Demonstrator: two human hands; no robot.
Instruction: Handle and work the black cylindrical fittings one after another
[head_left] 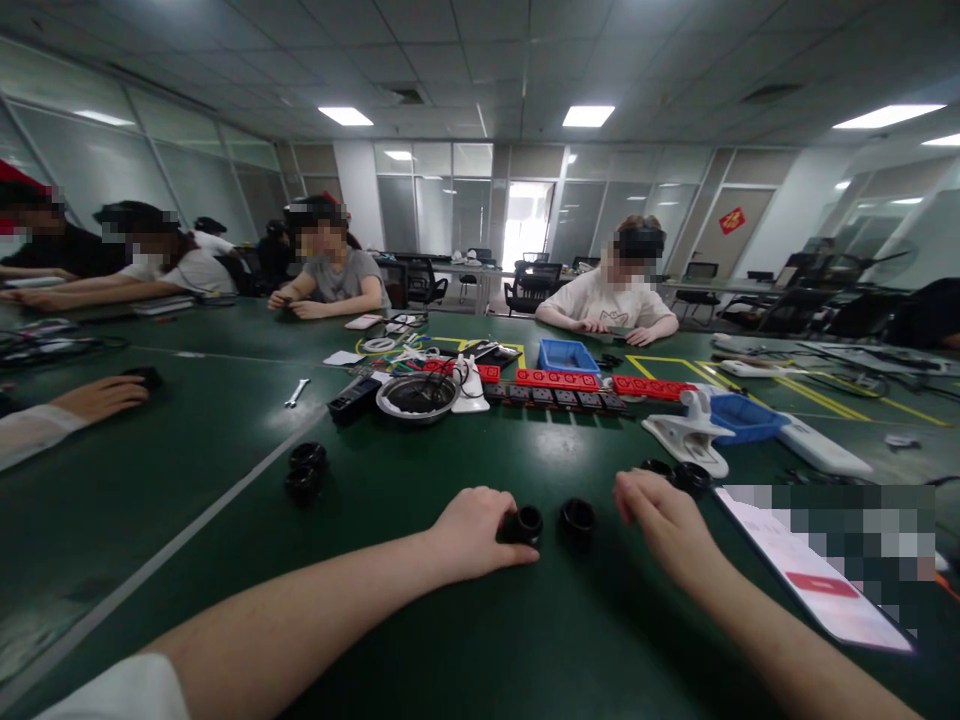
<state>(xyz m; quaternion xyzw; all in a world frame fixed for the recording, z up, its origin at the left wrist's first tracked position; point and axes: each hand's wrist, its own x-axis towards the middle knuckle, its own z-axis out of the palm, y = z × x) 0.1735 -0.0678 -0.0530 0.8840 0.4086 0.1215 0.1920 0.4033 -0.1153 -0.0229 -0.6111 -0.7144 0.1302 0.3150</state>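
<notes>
My left hand (476, 530) is closed round a short black ring-shaped part (529, 522) with an open round top, at the table's middle. Just right of it stands a second black ring-shaped part (577, 518), which neither hand touches. My right hand (664, 515) has its fingers curled together; whatever they hold, if anything, is hidden. Right behind that hand are two more black rings (691, 478), one partly covered by it. Over to the left, two black rings (306, 470) sit close together.
A lit phone or tablet (817, 570) lies by my right forearm. Beyond are a white clip stand (694, 435), blue bins (568, 356), red and black socket strips (562, 397), a metal bowl (417, 418) and a wrench (298, 393). A co-worker's hand (105, 397) rests at left; others sit opposite.
</notes>
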